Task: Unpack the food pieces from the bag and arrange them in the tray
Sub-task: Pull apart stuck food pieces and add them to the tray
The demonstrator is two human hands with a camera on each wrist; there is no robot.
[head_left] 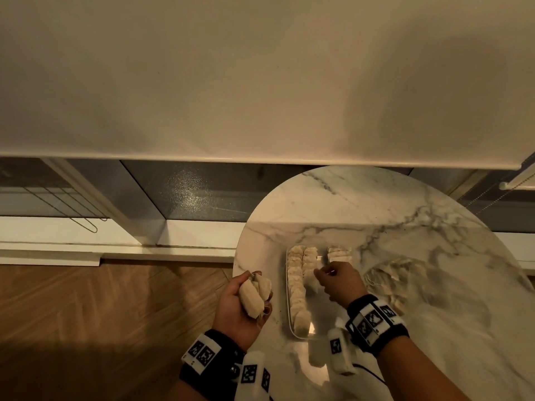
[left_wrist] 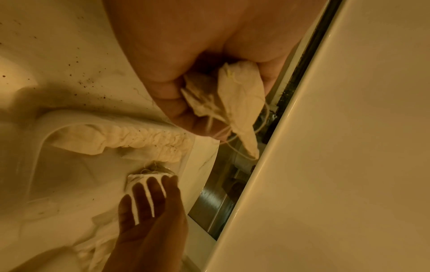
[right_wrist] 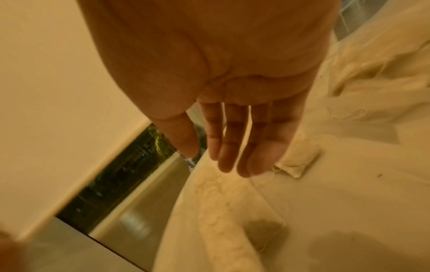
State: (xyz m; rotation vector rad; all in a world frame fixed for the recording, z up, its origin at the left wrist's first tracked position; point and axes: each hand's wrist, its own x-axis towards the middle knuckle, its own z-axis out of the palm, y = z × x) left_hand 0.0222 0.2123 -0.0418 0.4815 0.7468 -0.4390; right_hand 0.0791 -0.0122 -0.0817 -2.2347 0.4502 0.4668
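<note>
My left hand [head_left: 233, 309] is palm up beside the table's left edge and grips a few pale, pouch-like food pieces [head_left: 254, 293] with loose strings; the left wrist view shows these held pieces [left_wrist: 239, 103] up close. A clear tray [head_left: 289, 328] on the marble table holds two long rows of pieces [head_left: 298, 285] and a short stack [head_left: 340, 254] at its far right. My right hand [head_left: 337, 280] hovers over the tray's middle, its fingers [right_wrist: 232, 147] straight and holding nothing, close to the short stack [right_wrist: 300, 163]. The crumpled clear bag [head_left: 402, 273] lies to the tray's right.
The round marble table [head_left: 376, 204] stands against a low window ledge [head_left: 86, 250] under a drawn white blind [head_left: 260, 82]. Wooden floor [head_left: 101, 314] lies to its left. Dark crumbs speckle the tabletop [left_wrist: 88, 79] near the tray.
</note>
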